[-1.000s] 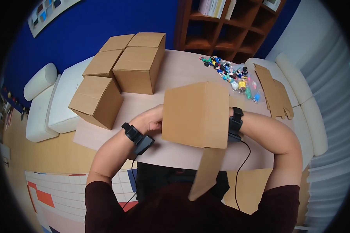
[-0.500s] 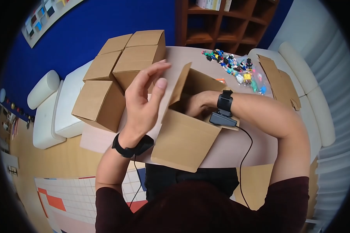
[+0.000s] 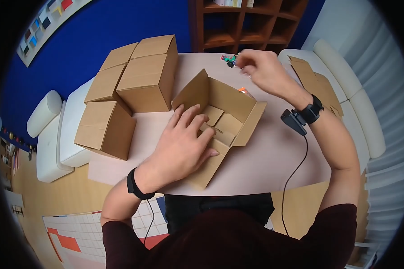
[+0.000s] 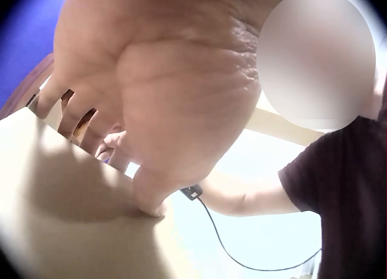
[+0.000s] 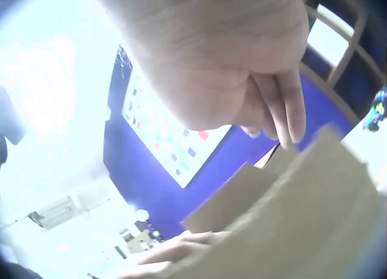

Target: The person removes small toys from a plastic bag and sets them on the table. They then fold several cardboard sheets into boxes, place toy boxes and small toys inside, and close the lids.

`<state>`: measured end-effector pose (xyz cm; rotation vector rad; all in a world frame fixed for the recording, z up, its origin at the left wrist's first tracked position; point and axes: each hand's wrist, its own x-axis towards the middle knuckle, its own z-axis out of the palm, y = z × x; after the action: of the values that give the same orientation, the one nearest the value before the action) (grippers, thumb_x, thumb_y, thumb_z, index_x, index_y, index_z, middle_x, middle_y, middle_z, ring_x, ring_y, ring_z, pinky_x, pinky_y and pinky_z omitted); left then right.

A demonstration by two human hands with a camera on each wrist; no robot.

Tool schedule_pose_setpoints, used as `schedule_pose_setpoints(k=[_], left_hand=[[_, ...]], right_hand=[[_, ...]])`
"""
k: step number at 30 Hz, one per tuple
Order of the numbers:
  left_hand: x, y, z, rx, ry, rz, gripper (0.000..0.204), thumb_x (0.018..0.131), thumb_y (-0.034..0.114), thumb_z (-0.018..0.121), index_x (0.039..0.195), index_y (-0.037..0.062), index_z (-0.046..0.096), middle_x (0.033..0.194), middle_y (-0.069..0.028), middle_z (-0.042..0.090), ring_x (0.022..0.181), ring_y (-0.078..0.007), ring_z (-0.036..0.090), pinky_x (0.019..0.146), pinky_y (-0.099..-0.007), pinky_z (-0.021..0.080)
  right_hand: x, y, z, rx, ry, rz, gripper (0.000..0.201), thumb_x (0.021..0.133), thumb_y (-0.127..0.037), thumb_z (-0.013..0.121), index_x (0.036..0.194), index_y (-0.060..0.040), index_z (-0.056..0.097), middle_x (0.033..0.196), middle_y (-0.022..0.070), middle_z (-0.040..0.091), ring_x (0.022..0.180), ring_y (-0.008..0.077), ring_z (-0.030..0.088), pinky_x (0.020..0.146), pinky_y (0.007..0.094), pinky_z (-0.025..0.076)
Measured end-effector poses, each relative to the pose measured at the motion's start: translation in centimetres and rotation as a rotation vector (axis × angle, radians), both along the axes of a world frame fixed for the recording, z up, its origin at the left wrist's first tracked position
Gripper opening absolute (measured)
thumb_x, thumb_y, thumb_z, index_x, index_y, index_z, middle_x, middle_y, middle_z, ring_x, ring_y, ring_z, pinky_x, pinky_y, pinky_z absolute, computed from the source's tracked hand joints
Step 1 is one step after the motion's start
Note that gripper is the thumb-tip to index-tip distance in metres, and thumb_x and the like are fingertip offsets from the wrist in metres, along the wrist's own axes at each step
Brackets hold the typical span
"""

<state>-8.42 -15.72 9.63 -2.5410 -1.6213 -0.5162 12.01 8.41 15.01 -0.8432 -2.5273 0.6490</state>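
Note:
An open cardboard box [image 3: 226, 96] stands at the middle of the table, its flaps raised or splayed out; the inside bottom shows loose folded flaps. At its near left side my left hand [image 3: 184, 139] grips the cardboard. In the left wrist view the fingers pass behind the cardboard edge [image 4: 45, 200] while the thumb [image 4: 151, 203] lies on the near face. Beyond the box, my right hand [image 3: 267, 71] hangs in the air with loosely bent fingers and nothing visible in them. It covers most of the small colourful toys [image 3: 230, 60] in the head view.
Several cardboard boxes with their tops folded over, such as this near one [image 3: 105, 127], stand at the left of the table. Flat cardboard [image 3: 318, 83] lies at the right edge by a white sofa [image 3: 350, 85]. Something small and orange [image 3: 243, 90] shows behind the open box.
The box has been tipped and set down with its opening facing up. My right hand has come out of it toward the toys. My left hand has dropped from the air onto the box.

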Motion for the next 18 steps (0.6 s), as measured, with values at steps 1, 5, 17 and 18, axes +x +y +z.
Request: schedule_pose_setpoints(k=[1, 5, 17, 18], left_hand=[[0.0, 0.0, -0.4, -0.003, 0.049, 0.004, 0.043, 0.095, 0.038, 0.081, 0.123, 0.0093, 0.067, 0.142, -0.0173, 0.061, 0.149, -0.0463, 0.045, 0.128, -0.0618, 0.035], [-0.3, 0.1, -1.1, 0.001, 0.074, 0.036, 0.03, 0.102, 0.037, 0.075, 0.119, 0.0129, 0.07, 0.141, -0.0187, 0.063, 0.153, -0.048, 0.042, 0.131, -0.0705, 0.024], [-0.4, 0.9, -1.2, -0.147, -0.089, 0.016, 0.023, 0.097, 0.028, 0.082, 0.11, 0.0108, 0.073, 0.118, -0.0126, 0.065, 0.137, -0.038, 0.057, 0.127, -0.0802, 0.015], [-0.7, 0.9, -1.4, -0.146, -0.119, 0.017, 0.024, 0.096, 0.027, 0.083, 0.109, 0.0102, 0.073, 0.117, -0.0121, 0.065, 0.134, -0.0367, 0.059, 0.127, -0.0795, 0.015]], right_hand=[[1.4, 1.6, -1.1, 0.101, -0.088, -0.061, 0.03, 0.093, 0.002, 0.065, 0.122, 0.0032, 0.073, 0.11, 0.0175, 0.077, 0.106, 0.0278, 0.076, 0.098, 0.0399, 0.06], [6.3, 4.9, -8.7, -0.155, -0.3, -0.045, 0.061, 0.094, -0.009, 0.073, 0.152, 0.0001, 0.055, 0.143, 0.0292, 0.063, 0.134, 0.0403, 0.062, 0.114, 0.0461, 0.051], [4.8, 1.7, -14.7, -0.039, -0.387, -0.02, 0.091, 0.091, -0.023, 0.081, 0.164, -0.0063, 0.031, 0.15, 0.0358, 0.049, 0.136, 0.0582, 0.053, 0.112, 0.0603, 0.051], [4.7, 1.3, -14.2, -0.045, -0.42, -0.038, 0.089, 0.091, -0.022, 0.08, 0.164, -0.0082, 0.032, 0.15, 0.0363, 0.049, 0.134, 0.0595, 0.054, 0.109, 0.0611, 0.052]])
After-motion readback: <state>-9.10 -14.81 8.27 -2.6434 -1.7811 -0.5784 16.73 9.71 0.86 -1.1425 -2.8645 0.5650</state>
